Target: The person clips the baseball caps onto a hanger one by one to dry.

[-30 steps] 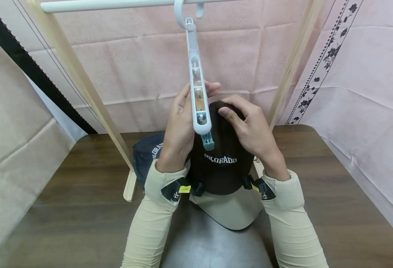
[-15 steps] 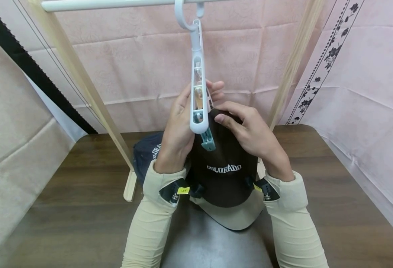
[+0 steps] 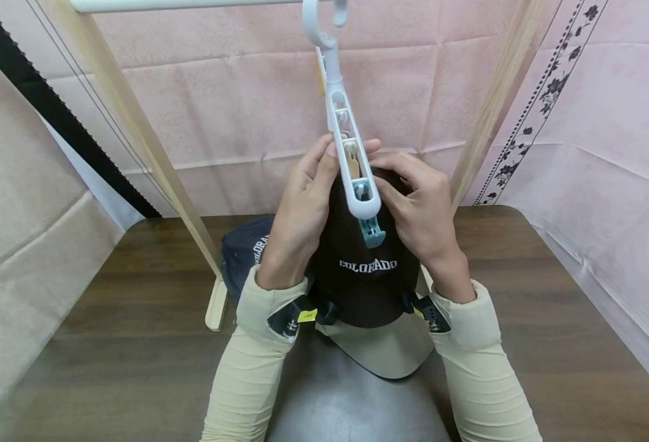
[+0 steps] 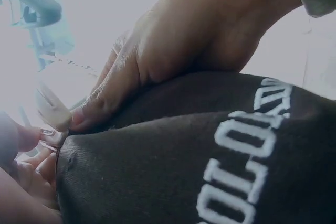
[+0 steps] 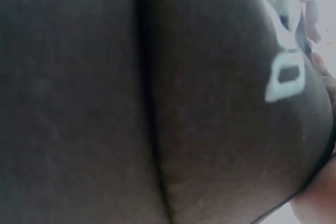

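Two bare hands work at the centre of the head view around a dark brown-black fabric cap [image 3: 352, 245] lettered COLORADO in white. The right hand [image 3: 423, 209] pinches the top of its crown; the left hand [image 3: 302, 209] pinches a small pale plastic clip [image 4: 52, 106], left of the left wrist view, at the crown's edge. Its hidden fingers cannot be told. A pale-blue plastic hanger [image 3: 334, 80] slants down from the top centre, its teal clip [image 3: 371, 233] in front of the crown. A navy fabric cap [image 3: 238, 258] sits left of centre.
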